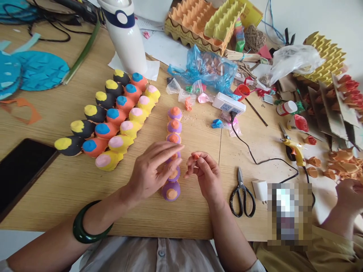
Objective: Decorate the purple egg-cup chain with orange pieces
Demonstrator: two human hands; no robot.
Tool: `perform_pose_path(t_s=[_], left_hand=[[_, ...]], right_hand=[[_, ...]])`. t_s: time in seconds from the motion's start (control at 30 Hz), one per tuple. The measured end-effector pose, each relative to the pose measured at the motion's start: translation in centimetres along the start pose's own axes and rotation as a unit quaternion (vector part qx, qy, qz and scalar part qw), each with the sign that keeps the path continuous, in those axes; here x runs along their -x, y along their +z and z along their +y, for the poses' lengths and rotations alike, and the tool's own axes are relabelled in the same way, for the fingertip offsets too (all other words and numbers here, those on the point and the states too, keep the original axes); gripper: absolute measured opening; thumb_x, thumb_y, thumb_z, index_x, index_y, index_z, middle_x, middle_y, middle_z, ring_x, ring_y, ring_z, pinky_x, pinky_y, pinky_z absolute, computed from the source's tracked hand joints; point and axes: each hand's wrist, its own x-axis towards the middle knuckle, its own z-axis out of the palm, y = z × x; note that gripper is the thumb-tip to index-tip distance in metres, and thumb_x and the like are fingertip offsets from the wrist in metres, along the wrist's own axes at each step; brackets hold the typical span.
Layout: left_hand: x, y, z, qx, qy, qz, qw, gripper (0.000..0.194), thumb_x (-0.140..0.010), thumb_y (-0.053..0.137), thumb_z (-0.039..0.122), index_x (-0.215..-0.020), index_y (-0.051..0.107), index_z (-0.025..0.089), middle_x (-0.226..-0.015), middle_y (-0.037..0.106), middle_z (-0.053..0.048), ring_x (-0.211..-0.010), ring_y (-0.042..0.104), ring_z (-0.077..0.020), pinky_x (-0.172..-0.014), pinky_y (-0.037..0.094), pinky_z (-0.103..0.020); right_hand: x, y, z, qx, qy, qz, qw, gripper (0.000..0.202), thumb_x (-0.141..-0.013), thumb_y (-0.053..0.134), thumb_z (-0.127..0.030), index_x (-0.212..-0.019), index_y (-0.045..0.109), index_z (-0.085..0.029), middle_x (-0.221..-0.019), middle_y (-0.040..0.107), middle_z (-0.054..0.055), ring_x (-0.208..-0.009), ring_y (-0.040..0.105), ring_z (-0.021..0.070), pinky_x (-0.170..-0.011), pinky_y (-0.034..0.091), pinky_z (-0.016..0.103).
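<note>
A strip of egg-carton cups painted purple (171, 190), with orange clay caps, lies lengthwise on the table before me. Over its middle my left hand (151, 168) reaches with fingers stretched out and holding nothing; it hides some cups. Just right of the strip, my right hand (208, 175) pinches a small bit of orange clay (196, 156) between thumb and fingertips. To the left stand three more strips: black cups with yellow tops (82, 128), orange cups with blue tops (106, 130) and yellow cups with pink tops (116, 143).
Black-handled scissors (241, 194), a white plug adapter (260, 189) and a yellow glue gun (295, 149) lie rightward. A power strip (229, 102), blue plastic bag (210, 70), white bottle (124, 41) and egg trays (193, 26) stand behind. Another person's hand (350, 196) is far right.
</note>
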Motion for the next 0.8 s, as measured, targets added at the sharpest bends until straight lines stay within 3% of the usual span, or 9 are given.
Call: perform_pose_path(t_s=[0.13, 0.23, 0.37, 0.5, 0.6, 0.7, 0.8], left_hand=[[0.9, -0.6, -1.0, -0.054, -0.132, -0.017, 0.990, 0.030, -0.102, 0.061, 0.037, -0.124, 0.072, 0.021, -0.123, 0.075, -0.008, -0.101, 0.072, -0.0200, -0.092, 0.057, -0.033], [1.4, -0.6, -1.3, -0.056, -0.211, -0.049, 0.975, 0.041, -0.102, 0.058, 0.050, -0.128, 0.071, 0.021, -0.121, 0.074, -0.007, -0.083, 0.071, -0.0171, -0.076, 0.056, -0.030], [1.4, -0.5, -1.3, -0.072, -0.257, -0.074, 0.961, 0.052, -0.101, 0.051, 0.060, -0.131, 0.069, 0.021, -0.118, 0.076, -0.007, -0.088, 0.071, -0.0208, -0.076, 0.053, -0.031], [1.3, -0.4, -1.6, -0.047, -0.286, -0.098, 0.952, 0.059, -0.100, 0.049, 0.066, -0.134, 0.067, 0.022, -0.119, 0.076, -0.007, -0.093, 0.072, -0.0234, -0.080, 0.053, -0.033], [1.4, -0.4, -1.9, -0.039, -0.314, -0.106, 0.943, 0.061, -0.097, 0.048, 0.069, -0.130, 0.068, 0.023, -0.119, 0.076, -0.008, -0.092, 0.072, -0.0249, -0.080, 0.054, -0.036], [1.4, -0.6, -2.1, -0.023, -0.350, -0.101, 0.931, 0.069, -0.092, 0.050, 0.073, -0.130, 0.066, 0.018, -0.114, 0.077, -0.010, -0.092, 0.073, -0.0270, -0.082, 0.055, -0.038], [1.3, -0.9, -2.3, 0.004, -0.363, -0.103, 0.926, 0.080, -0.088, 0.052, 0.075, -0.141, 0.058, 0.015, -0.113, 0.076, -0.011, -0.094, 0.073, -0.0282, -0.079, 0.057, -0.038]], right_hand=[[-0.5, -0.1, -0.2, -0.014, 0.004, 0.055, 0.998, 0.025, -0.078, 0.074, -0.019, -0.103, 0.076, -0.023, -0.106, 0.072, 0.004, -0.079, 0.064, 0.0149, -0.060, 0.063, 0.027], [-0.7, 0.0, -0.1, -0.014, 0.025, 0.063, 0.998, 0.022, -0.078, 0.074, -0.021, -0.100, 0.077, -0.020, -0.091, 0.067, 0.002, -0.068, 0.057, 0.0112, -0.051, 0.056, 0.022], [-1.0, -0.1, 0.4, 0.010, 0.051, 0.069, 0.996, 0.015, -0.082, 0.073, -0.028, -0.093, 0.076, -0.018, -0.068, 0.053, -0.004, -0.051, 0.040, 0.0069, -0.038, 0.043, 0.018], [-1.4, -0.5, 1.0, 0.010, 0.057, 0.062, 0.996, 0.016, -0.079, 0.071, -0.030, -0.087, 0.075, -0.017, -0.081, 0.067, 0.003, -0.058, 0.055, 0.0115, -0.045, 0.055, 0.025], [-1.7, -0.8, 1.1, 0.002, 0.043, 0.075, 0.996, 0.018, -0.078, 0.070, -0.030, -0.088, 0.077, -0.017, -0.084, 0.069, 0.004, -0.064, 0.058, 0.0131, -0.050, 0.058, 0.026], [-1.7, -0.9, 1.1, 0.013, 0.028, 0.078, 0.996, 0.021, -0.078, 0.070, -0.034, -0.089, 0.077, -0.018, -0.080, 0.064, 0.003, -0.064, 0.055, 0.0126, -0.051, 0.057, 0.025], [-1.7, -0.8, 1.4, 0.088, 0.007, 0.084, 0.993, 0.025, -0.086, 0.066, -0.041, -0.093, 0.075, -0.019, -0.068, 0.048, -0.004, -0.054, 0.041, 0.0100, -0.044, 0.047, 0.023]])
